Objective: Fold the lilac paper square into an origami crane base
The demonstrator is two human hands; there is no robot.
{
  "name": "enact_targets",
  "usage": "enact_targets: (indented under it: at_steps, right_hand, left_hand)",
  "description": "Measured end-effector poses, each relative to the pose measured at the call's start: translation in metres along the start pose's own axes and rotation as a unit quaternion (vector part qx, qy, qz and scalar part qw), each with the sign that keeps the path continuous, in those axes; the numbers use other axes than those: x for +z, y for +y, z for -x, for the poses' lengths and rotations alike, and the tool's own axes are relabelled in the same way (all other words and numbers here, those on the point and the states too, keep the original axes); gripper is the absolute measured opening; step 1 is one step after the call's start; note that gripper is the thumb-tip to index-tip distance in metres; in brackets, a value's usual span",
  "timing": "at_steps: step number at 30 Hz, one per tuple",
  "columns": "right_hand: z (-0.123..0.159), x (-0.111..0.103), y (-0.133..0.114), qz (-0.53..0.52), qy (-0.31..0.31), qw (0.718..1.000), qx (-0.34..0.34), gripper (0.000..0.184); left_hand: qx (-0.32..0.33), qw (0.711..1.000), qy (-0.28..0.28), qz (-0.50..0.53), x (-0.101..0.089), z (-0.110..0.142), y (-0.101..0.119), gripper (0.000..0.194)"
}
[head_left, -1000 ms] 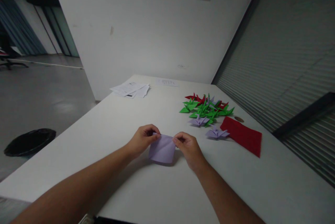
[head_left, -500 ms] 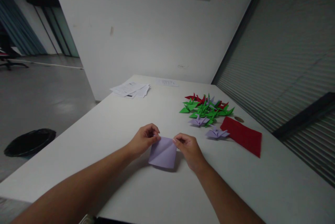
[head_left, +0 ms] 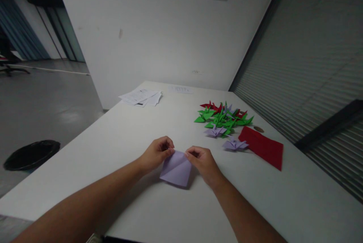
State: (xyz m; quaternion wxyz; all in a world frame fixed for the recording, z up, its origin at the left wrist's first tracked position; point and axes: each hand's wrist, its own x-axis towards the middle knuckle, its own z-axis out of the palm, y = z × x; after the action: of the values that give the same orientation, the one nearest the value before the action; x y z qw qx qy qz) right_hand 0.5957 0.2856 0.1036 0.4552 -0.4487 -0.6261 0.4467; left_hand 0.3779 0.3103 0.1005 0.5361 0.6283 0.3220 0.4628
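Observation:
A square of lavender origami paper (head_left: 177,170) hangs between my hands just over the white table (head_left: 136,205), with a diagonal crease across it. My left hand (head_left: 157,152) pinches its upper left corner between thumb and fingers. At the upper right corner, my right hand (head_left: 202,160) grips the paper the same way. The lower edge bows a little towards me. To the right of my right hand lies a folded lavender paper crane (head_left: 235,144), and behind it another lavender crane (head_left: 215,131).
Green paper cranes (head_left: 221,120) and red ones (head_left: 211,105) are heaped at the back right. Red paper sheets (head_left: 263,147) lie by a round brown disc (head_left: 258,129). Printed papers (head_left: 141,96) rest at the back left. A black-lined bin (head_left: 31,155) stands on the floor.
My hands have come slightly closer together at the paper's top edge, and the paper's lower edge has swung a little lower and towards me. The cranes have not moved.

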Motion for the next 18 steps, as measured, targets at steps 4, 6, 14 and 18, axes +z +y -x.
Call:
enact_targets:
  at_steps: [4, 6, 14, 18]
  right_hand:
    - [-0.0001, 0.0008, 0.0009, 0.028, -0.001, 1.0, 0.012, 0.026]
    - [-0.0005, 0.0005, 0.002, 0.04, 0.004, 0.999, 0.013, 0.026]
    - [0.0015, 0.0003, -0.0012, 0.079, -0.03, 0.996, -0.007, 0.022]
    - [0.0022, 0.0018, -0.0016, 0.105, -0.044, 0.994, 0.0, 0.022]
  left_hand:
    - [-0.001, 1.0, -0.011, -0.016, 0.0011, -0.0003, 0.0014, 0.03]
    - [0.001, 1.0, -0.011, -0.028, 0.0013, -0.0009, 0.0024, 0.03]
    - [0.0, 0.997, -0.027, -0.079, 0.0012, 0.0007, 0.0016, 0.025]
    - [0.002, 0.995, -0.043, -0.091, 0.0015, 0.0017, 0.0008, 0.024]
